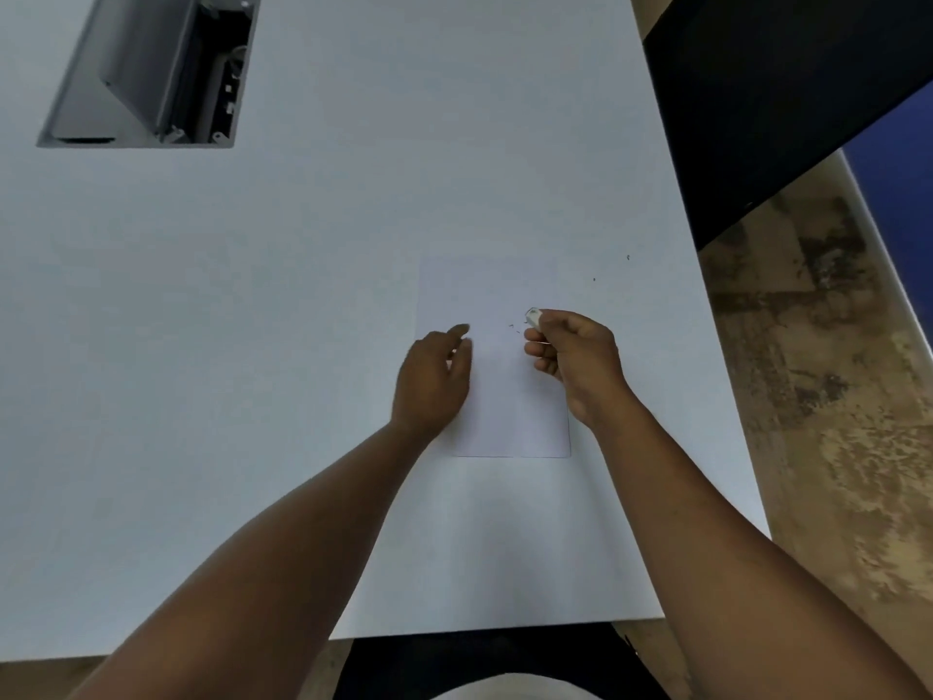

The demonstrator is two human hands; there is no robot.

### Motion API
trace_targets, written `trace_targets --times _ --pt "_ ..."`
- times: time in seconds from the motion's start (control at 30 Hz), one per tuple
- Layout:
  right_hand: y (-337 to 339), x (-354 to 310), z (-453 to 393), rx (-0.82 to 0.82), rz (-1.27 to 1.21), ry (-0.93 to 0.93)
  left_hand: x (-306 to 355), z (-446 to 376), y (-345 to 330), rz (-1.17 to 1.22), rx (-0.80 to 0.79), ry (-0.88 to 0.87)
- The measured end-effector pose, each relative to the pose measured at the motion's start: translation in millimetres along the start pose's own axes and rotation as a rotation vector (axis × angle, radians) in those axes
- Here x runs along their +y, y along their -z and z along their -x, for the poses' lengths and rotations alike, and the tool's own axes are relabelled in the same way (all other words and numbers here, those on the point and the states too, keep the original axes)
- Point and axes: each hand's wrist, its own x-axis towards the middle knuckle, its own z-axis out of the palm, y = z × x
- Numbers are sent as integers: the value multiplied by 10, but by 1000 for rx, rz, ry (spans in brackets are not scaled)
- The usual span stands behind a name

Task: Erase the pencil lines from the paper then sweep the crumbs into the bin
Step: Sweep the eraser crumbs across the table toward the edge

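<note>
Head view: table [303, 346] hatch [146, 68] open, perhaps crumbs [514, 328] beside eraser [533, 317]

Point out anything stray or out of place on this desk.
Dark eraser crumbs lie on the paper beside the eraser in the right hand. Two specks sit off the sheet on the table. Nothing else stands out.
</note>
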Motion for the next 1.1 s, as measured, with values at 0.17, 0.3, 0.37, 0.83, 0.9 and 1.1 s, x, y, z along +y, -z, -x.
trace_targets --times 0.17,0.3,0.37,0.83,0.9,1.1 --pt "37 74 70 -21 60 51 549 -172 -105 351 -221 142" --pt "96 117 77 -23 130 99 683 -190 -171 449 -204 128" --pt "113 161 74 11 163 127 719 -195 -181 402 -174 122" --pt "147 334 -123 350 627 722 966 -328 -690 513 260 464" --pt "189 317 -172 334 537 630 924 -371 -708 507 248 470" --pt "285 151 -319 282 8 175 798 -368 -750 592 169 416"
